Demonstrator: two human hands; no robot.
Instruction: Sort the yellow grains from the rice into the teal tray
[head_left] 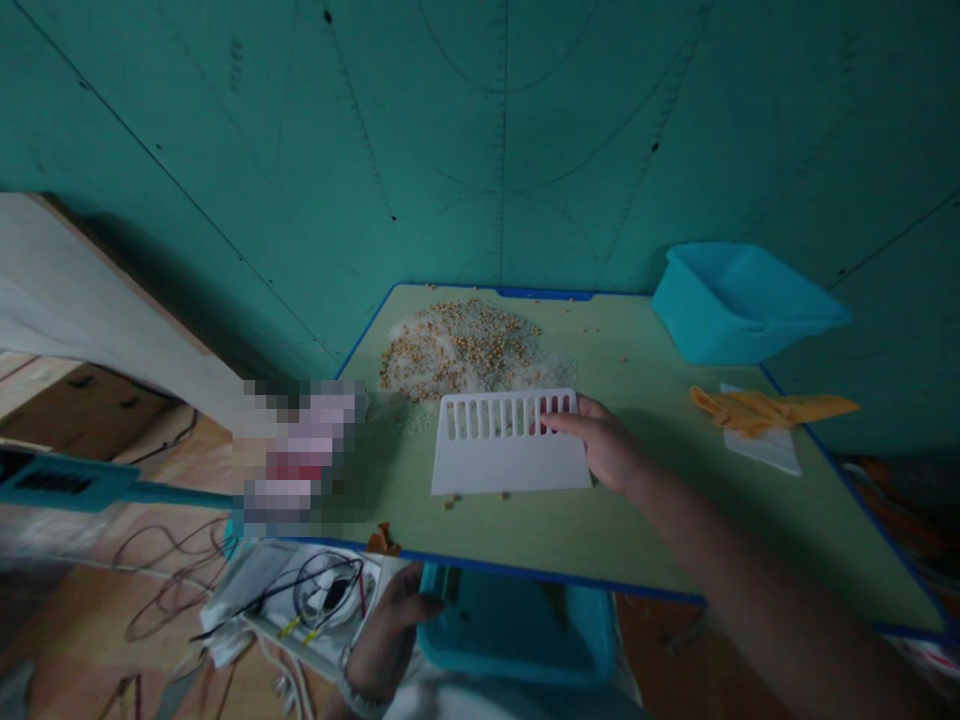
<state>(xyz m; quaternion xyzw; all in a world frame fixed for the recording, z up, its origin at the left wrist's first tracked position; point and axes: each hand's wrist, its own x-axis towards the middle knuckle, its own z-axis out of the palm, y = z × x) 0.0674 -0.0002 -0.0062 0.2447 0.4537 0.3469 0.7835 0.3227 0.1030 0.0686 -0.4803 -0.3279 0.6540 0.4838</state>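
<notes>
Right hand pinches the right edge of the white scraper, thumb in front, fingers behind the slots. Scraper tilted over the table, just nearer the person than the grain pile. Left hand curled on the left rim of the lower bin, below table edge. Second bin at far right, orange cloth near it.

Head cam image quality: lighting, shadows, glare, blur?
Head view: dim overall, no strong glare on the white slotted scraper; head view: soft shadow on the tabletop beside the right hand; head view: fine grains in the pile blur together; head view: pixelated block hides detail at left, dark lower-right corner looks soft.
</notes>
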